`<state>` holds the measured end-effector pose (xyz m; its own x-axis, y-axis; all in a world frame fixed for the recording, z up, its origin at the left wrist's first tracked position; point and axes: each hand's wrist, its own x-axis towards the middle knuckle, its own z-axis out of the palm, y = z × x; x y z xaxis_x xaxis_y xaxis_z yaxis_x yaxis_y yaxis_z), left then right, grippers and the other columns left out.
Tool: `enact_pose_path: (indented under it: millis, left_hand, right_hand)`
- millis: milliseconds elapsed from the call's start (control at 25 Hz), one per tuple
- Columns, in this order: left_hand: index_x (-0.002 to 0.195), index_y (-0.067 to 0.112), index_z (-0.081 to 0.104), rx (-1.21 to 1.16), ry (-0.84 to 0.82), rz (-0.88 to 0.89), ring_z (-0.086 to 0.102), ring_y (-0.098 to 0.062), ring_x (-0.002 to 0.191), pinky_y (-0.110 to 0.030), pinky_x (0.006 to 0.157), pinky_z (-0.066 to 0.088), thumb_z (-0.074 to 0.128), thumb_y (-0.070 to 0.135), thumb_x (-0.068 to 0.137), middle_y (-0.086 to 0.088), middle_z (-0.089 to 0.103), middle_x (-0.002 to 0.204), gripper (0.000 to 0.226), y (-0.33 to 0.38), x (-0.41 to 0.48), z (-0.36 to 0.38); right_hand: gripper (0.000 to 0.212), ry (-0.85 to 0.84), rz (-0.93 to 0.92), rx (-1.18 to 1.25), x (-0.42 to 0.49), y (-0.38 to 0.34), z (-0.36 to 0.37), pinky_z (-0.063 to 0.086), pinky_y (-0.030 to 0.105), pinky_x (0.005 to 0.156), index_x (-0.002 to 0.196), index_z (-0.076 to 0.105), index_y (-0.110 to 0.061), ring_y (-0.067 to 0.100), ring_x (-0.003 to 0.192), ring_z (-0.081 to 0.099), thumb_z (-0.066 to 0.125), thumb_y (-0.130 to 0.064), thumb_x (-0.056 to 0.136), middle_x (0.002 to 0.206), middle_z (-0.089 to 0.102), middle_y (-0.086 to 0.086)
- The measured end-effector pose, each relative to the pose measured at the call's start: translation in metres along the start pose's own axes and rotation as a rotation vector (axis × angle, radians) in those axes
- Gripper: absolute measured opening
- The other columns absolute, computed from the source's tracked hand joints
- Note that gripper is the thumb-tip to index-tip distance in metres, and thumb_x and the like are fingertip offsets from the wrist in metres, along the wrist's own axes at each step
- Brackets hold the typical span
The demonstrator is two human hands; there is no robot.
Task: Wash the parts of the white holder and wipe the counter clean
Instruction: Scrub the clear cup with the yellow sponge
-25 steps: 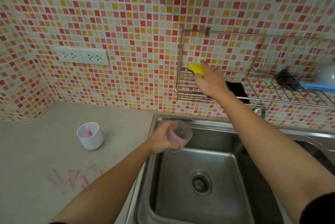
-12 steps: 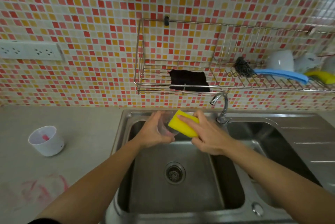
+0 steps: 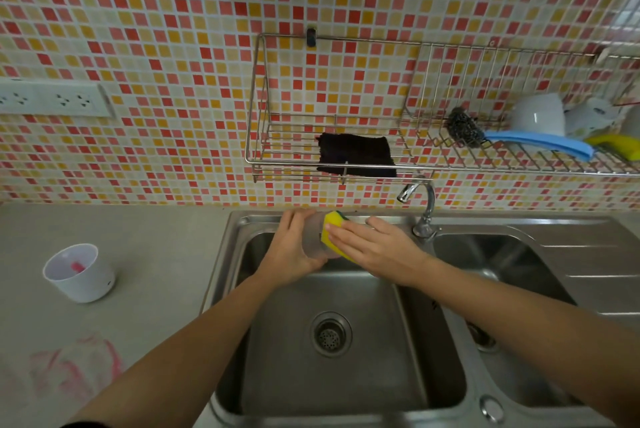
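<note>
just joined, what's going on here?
A person works over the sink. The left hand grips the clear inner cup; the right hand holds a yellow sponge against it. The white outer cup sits on the counter with pink residue inside, and the pink smear is not yet wiped.

- tiled wall (image 3: 173,29): mosaic of small red, orange, yellow and cream squares
- rectangular foam sponge (image 3: 330,228) in my right hand (image 3: 377,247): yellow, green-edged
- cloudy plastic cup (image 3: 313,240) in my left hand (image 3: 291,254): translucent grey
- round plastic holder cup (image 3: 81,275): white, pink inside
- smooth worktop (image 3: 156,254): grey, with pink smears (image 3: 79,365)
- flat cloth (image 3: 356,155): black
</note>
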<state>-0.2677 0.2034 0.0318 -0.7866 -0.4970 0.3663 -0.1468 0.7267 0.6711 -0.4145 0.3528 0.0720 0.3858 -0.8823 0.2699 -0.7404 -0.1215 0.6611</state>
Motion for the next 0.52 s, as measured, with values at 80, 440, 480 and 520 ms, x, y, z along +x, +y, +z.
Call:
enact_pose_path:
  millis: [80, 440, 480, 520]
  left_hand:
    - [0.126, 0.010, 0.042, 0.035, 0.029, -0.010, 0.043, -0.008, 0.113, -0.020, 0.093, 0.043, 0.086, 0.037, 0.057, -0.003, 0.044, 0.127, 0.087, 0.000, -0.001, -0.001]
    - [0.134, 0.015, 0.035, -0.067, 0.042, -0.096, 0.043, -0.009, 0.119, -0.027, 0.099, 0.041, 0.084, 0.044, 0.057, 0.005, 0.044, 0.129, 0.096, 0.005, -0.005, -0.002]
    - [0.138, 0.011, 0.033, -0.058, 0.039, -0.064, 0.039, -0.008, 0.120, -0.026, 0.101, 0.037, 0.086, 0.037, 0.058, 0.005, 0.041, 0.129, 0.099, 0.006, -0.005, -0.002]
    - [0.138, 0.007, 0.033, -0.042, 0.037, -0.007, 0.037, -0.008, 0.120, -0.027, 0.102, 0.036, 0.088, 0.031, 0.058, 0.001, 0.042, 0.129, 0.100, 0.007, -0.005, -0.002]
  right_hand:
    - [0.032, 0.021, -0.047, 0.015, 0.004, -0.002, 0.003, 0.048, 0.027, 0.070, 0.119, 0.060, -0.015, 0.017, 0.111, 0.060, 0.041, -0.010, 0.093, 0.129, 0.060, 0.001]
    - [0.064, -0.067, 0.057, 0.117, 0.004, 0.009, 0.001, 0.048, 0.037, 0.079, 0.135, 0.042, -0.013, 0.028, 0.094, 0.056, 0.057, -0.025, 0.074, 0.124, 0.055, 0.005]
    - [0.062, -0.052, 0.042, 0.138, 0.003, 0.008, 0.002, 0.049, 0.036, 0.079, 0.133, 0.043, -0.012, 0.028, 0.095, 0.055, 0.054, -0.024, 0.074, 0.124, 0.055, 0.005]
    - [0.059, -0.035, 0.015, 0.165, 0.002, 0.007, 0.003, 0.050, 0.036, 0.080, 0.131, 0.044, -0.009, 0.028, 0.098, 0.056, 0.050, -0.022, 0.075, 0.124, 0.057, 0.006]
